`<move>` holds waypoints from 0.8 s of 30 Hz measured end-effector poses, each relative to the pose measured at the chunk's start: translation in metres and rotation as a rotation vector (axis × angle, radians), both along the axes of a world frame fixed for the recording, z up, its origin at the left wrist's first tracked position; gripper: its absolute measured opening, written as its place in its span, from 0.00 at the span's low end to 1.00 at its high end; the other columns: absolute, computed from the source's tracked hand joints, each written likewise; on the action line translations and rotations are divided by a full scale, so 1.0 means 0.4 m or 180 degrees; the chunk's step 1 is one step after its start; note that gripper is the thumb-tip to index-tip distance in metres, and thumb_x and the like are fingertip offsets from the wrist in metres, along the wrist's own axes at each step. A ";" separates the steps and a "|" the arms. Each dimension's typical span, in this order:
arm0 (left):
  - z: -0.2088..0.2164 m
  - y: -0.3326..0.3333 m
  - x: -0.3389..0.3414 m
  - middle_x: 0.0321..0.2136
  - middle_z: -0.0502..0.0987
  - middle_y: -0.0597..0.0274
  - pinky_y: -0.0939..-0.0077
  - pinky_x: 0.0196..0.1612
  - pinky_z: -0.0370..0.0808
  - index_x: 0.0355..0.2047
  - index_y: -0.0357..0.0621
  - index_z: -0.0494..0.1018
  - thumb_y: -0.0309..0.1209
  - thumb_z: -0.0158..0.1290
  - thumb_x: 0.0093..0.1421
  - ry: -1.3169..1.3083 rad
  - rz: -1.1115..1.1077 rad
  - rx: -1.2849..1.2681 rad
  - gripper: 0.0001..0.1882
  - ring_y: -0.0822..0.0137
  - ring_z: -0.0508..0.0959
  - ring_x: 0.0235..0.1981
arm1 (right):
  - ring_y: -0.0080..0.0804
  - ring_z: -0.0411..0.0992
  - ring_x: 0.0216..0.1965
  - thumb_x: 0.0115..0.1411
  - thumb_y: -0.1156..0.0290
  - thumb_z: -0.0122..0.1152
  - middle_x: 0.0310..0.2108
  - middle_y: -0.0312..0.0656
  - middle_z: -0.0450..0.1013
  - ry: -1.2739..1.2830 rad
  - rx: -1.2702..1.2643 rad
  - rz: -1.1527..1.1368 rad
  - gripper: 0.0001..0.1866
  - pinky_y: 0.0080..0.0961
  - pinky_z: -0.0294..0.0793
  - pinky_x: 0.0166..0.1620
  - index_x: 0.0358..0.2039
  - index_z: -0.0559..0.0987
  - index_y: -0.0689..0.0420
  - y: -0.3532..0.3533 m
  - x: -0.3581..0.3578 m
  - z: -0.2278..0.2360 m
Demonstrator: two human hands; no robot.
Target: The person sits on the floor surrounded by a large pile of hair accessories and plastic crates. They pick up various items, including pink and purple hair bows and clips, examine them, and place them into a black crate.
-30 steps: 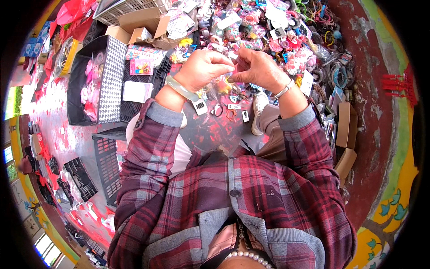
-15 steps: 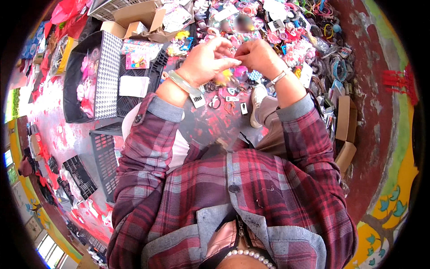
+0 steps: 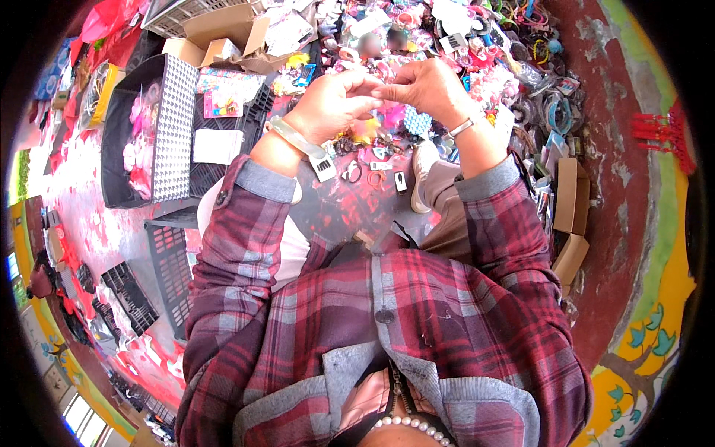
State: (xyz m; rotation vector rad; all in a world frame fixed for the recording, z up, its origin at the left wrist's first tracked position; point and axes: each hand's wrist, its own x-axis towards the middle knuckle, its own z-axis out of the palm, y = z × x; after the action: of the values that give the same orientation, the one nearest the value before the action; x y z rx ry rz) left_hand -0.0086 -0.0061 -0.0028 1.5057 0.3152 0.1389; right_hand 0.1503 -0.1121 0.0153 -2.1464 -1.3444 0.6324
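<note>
Both my hands meet over the near edge of a wide pile of small hair accessories and packets [image 3: 488, 71]. The fingers of my left hand [image 3: 328, 108] are bent, with the tips brought together against those of my right. My right hand [image 3: 436, 93] pinches with thumb and forefinger at the same spot. Whatever lies between the fingertips is too small or hidden to make out. Below the hands a light-blue knobbly piece [image 3: 417, 121] and a yellow fluffy piece [image 3: 365, 130] show. Dark hair ties [image 3: 351, 173] and a white tag [image 3: 323, 167] lie nearer to me.
At left stands a black bin with a houndstooth side [image 3: 167, 130], holding pink items. Beside it are a black crate [image 3: 246, 119] and an open cardboard box [image 3: 223, 33]. Another crate [image 3: 170, 261] stands nearer. Cardboard boxes [image 3: 572, 197] line the right side, and my shoe [image 3: 423, 175] is below.
My left hand has shifted slightly left and down, while my right fingers have turned a little toward it. The fingertips stay together. The whole view has moved slightly.
</note>
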 end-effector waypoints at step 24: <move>-0.067 0.073 -0.026 0.26 0.77 0.61 0.83 0.30 0.69 0.35 0.35 0.74 0.29 0.40 0.58 -0.0413 0.1211 0.0442 0.14 0.74 0.73 0.26 | 0.21 0.71 0.29 0.49 0.54 0.60 0.28 0.36 0.75 0.1515 0.1531 -0.0022 0.21 0.16 0.69 0.33 0.35 0.78 0.58 0.091 0.159 -0.103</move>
State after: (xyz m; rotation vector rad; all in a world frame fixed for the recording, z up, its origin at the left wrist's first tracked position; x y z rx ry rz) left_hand -0.0190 0.0233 -0.0295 1.5521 0.4931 0.5681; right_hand 0.2140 -0.0758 -0.0259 -1.4987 -1.0882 0.6802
